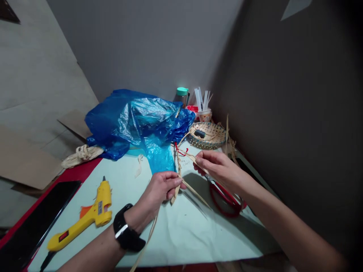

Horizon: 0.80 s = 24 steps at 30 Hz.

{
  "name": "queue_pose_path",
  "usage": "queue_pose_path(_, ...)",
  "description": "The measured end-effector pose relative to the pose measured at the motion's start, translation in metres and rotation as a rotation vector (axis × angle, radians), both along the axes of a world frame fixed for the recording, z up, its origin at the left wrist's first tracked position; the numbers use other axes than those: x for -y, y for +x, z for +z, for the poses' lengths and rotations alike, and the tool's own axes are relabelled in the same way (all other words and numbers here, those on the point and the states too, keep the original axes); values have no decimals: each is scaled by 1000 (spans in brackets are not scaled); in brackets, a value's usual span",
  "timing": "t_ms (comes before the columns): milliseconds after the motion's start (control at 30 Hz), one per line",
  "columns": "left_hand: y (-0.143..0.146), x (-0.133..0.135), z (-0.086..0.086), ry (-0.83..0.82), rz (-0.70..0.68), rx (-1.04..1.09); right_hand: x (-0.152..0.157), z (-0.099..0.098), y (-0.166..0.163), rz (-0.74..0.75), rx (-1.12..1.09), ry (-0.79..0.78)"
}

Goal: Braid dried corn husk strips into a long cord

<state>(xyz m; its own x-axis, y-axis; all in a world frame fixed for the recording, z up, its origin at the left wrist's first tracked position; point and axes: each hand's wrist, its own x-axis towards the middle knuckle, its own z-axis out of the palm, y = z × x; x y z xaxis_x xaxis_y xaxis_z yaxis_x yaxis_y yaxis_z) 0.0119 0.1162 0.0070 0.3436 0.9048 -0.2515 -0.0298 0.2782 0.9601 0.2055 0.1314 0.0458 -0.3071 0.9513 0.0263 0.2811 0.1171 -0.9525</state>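
My left hand [167, 185], with a black watch on its wrist, pinches the lower end of a braided strand of straw-coloured fibre [179, 166] above the table's middle. Loose fibre ends stick out below and to the right of those fingers. Between the thumb and fingers of my right hand [210, 162] is one pale strip of the same fibre, drawn up and to the right of the braid. Red string [182, 152] shows at the braid's upper part. Just under my right hand lie red-handled scissors [227, 200], partly covered by it.
A yellow glue gun [95, 211] and a black flat panel [36, 219] lie at left. Behind are a blue plastic bag [136, 117], a fibre bundle [82, 155], a woven basket [208, 134], a cup of white sticks [204, 114] and a green-lidded jar [182, 92]. Walls stand behind and right.
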Motion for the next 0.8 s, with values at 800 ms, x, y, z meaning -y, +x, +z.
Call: queue_pose_path(800,1,2,-7,5,4,27,61,-29,-44,-80,617,176)
